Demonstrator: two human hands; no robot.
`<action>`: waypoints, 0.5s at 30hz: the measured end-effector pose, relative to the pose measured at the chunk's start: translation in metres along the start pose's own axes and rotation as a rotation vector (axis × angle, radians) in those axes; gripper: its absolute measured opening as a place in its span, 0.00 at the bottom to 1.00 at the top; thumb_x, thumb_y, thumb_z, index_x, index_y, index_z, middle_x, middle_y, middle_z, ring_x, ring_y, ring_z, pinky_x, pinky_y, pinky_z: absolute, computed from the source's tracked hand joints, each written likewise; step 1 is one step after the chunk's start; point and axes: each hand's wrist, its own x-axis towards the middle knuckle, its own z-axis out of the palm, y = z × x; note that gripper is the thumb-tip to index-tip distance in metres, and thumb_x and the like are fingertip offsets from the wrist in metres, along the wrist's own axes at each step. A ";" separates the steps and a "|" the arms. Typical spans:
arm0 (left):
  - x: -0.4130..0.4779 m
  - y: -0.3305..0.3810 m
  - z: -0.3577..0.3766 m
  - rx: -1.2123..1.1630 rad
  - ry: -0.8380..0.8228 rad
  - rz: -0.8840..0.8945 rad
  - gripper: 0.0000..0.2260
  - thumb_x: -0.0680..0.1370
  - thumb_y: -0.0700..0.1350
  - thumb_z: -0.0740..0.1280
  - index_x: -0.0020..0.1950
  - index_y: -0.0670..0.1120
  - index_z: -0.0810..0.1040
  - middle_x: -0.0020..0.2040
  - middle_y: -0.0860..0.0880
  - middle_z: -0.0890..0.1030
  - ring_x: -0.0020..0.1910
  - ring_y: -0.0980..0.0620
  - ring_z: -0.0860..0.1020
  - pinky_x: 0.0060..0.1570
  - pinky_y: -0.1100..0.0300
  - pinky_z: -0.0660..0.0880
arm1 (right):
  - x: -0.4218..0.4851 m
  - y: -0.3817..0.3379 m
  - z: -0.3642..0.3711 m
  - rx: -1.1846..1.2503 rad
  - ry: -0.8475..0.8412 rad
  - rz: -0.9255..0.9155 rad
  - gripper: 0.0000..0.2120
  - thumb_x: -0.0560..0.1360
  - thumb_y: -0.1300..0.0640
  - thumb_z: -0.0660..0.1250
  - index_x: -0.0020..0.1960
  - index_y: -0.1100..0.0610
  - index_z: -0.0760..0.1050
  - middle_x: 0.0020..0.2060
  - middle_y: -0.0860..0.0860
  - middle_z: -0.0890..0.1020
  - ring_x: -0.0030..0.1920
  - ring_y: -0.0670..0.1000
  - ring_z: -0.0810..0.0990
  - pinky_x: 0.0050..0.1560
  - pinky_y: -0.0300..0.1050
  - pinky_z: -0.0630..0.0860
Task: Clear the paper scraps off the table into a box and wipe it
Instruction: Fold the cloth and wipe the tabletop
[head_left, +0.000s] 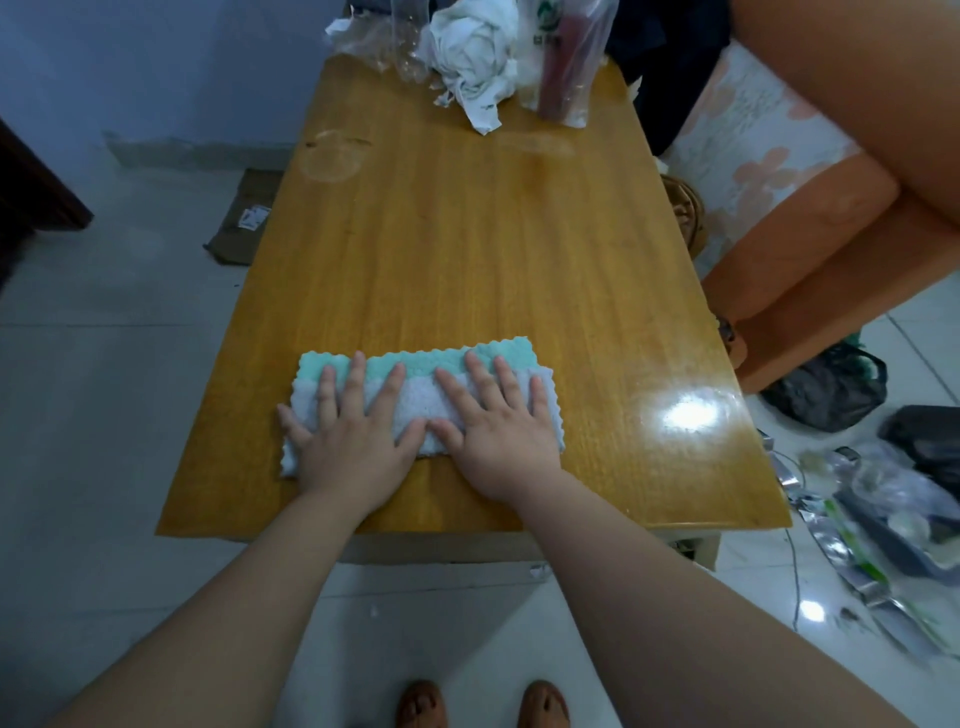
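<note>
Both hands are down flat. My left hand (348, 441) and right hand (498, 436) lie side by side, fingers straight and spread, palms pressing on the folded cleaning cloth (410, 402), thumbs almost touching. Neither hand grips anything.

The cloth is mint green along its far edge and pale grey under the fingers. It lies across the near part of the wooden counter (467, 234) and pokes out a little past each hand's outer side.

Well ahead of the fingertips, at the counter's far end, sits a crumpled white heap (472, 57); paper or thin plastic, I cannot tell which. Just left of it is a clear crinkled wrapper (400, 47). Just right of it a clear plastic bag (566, 67) stands with something dark red inside.

Far off to the left of my left hand, a flattened cardboard box (234, 239) with a label lies on the floor. To the right of my right hand, also on the floor, are a black bag (826, 389) and a dark tray (919, 564) holding blurred clear packaging.
</note>
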 end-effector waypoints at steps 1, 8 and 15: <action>0.001 0.012 0.001 -0.005 -0.001 0.019 0.28 0.76 0.66 0.45 0.75 0.62 0.45 0.79 0.51 0.42 0.77 0.45 0.41 0.68 0.31 0.44 | -0.003 0.011 -0.003 0.000 0.005 0.027 0.27 0.80 0.36 0.43 0.77 0.38 0.42 0.79 0.44 0.40 0.78 0.50 0.36 0.74 0.57 0.32; 0.011 0.105 0.009 0.013 0.010 0.219 0.28 0.78 0.64 0.46 0.76 0.59 0.45 0.78 0.46 0.42 0.76 0.41 0.40 0.68 0.37 0.32 | -0.030 0.093 -0.016 -0.003 0.072 0.221 0.27 0.79 0.35 0.43 0.76 0.37 0.41 0.79 0.44 0.42 0.78 0.50 0.39 0.76 0.59 0.37; 0.005 0.188 0.023 -0.012 -0.026 0.348 0.29 0.80 0.56 0.47 0.77 0.46 0.43 0.77 0.39 0.40 0.76 0.42 0.37 0.72 0.47 0.34 | -0.051 0.154 -0.032 0.026 0.014 0.365 0.28 0.80 0.36 0.44 0.77 0.38 0.41 0.79 0.45 0.40 0.78 0.51 0.38 0.75 0.59 0.36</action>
